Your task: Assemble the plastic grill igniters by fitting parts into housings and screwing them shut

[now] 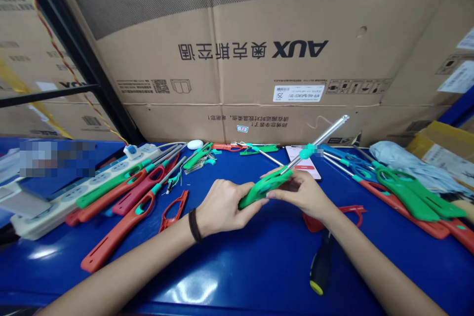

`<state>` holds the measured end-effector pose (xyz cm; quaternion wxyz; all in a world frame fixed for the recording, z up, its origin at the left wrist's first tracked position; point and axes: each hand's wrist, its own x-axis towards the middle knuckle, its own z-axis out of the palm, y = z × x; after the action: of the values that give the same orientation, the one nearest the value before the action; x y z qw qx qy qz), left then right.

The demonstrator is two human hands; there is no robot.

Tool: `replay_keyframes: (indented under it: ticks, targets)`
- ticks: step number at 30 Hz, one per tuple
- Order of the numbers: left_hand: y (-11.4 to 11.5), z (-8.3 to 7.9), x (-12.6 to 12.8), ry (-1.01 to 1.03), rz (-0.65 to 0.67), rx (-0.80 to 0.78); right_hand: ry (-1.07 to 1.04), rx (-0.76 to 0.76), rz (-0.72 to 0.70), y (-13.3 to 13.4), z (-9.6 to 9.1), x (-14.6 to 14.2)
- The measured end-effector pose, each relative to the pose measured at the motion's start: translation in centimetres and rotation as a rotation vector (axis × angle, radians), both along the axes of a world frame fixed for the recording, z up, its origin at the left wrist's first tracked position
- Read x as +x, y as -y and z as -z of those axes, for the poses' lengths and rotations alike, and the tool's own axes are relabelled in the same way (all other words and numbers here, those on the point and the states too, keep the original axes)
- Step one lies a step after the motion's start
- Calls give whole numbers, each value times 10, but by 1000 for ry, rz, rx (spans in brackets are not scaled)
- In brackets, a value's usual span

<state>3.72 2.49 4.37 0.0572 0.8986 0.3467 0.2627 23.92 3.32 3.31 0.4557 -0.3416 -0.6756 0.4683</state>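
Both my hands hold one green long-nosed lighter (263,186) above the blue table (237,266). My left hand (222,207) is closed on the rear of its green handle. My right hand (301,192) is closed around the front of the handle, where the metal tube (326,134) rises up and to the right. A teal collar sits on that tube. A black band circles my left wrist.
Orange, red and green lighters (126,192) lie at the left beside a white power strip (74,192). More green and orange lighters (407,195) lie at the right. A black-handled screwdriver (321,266) and red handle shells (174,210) lie near. Cardboard boxes (237,49) wall the back.
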Motion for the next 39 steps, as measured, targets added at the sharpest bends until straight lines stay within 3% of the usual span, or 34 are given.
replay_keyframes:
  ticks: [6, 19, 27, 39]
  targets:
    - [1, -1, -1, -20, -33, 6, 14, 18, 61, 3, -2, -2]
    - [9, -4, 1, -29, -45, 24, 53, 117, 33, 6, -11, -1]
    - [4, -5, -3, -46, -38, 106, 115, 157, 38, 5, -5, 4]
    - [4, -17, -4, -73, -100, -85, 115, 121, 35, 6, -7, 1]
